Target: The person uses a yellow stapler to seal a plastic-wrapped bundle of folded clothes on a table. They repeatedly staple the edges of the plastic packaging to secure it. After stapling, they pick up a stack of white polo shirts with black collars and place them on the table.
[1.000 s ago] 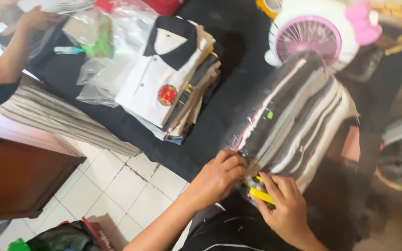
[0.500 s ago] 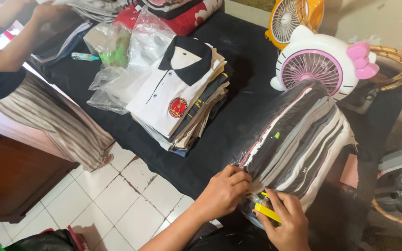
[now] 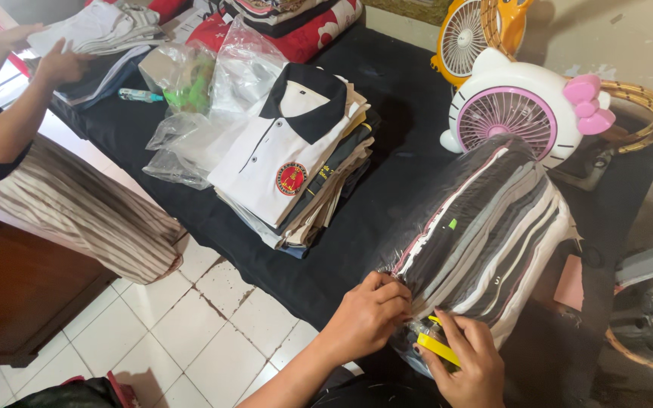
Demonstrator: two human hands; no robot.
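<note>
A clear plastic bag packed with folded clothes [image 3: 485, 234] lies on its side on the black-covered table [image 3: 387, 189]. My left hand [image 3: 368, 317] presses on the bag's near end, fingers curled over the plastic. Right beside it, my right hand [image 3: 468, 363] grips a yellow tape dispenser [image 3: 438, 346] against the same end of the bag.
A stack of folded shirts [image 3: 300, 162], a white one with a black collar on top, sits mid-table beside loose plastic bags [image 3: 205, 98]. A white and pink fan [image 3: 527, 109] and a yellow fan [image 3: 478, 34] stand behind. Another person [image 3: 47, 151] handles clothes at the left.
The view has tilted so more of the table's far end shows. My hands stay at the bag's near end, the right one shifting slightly along it with the tape dispenser.
</note>
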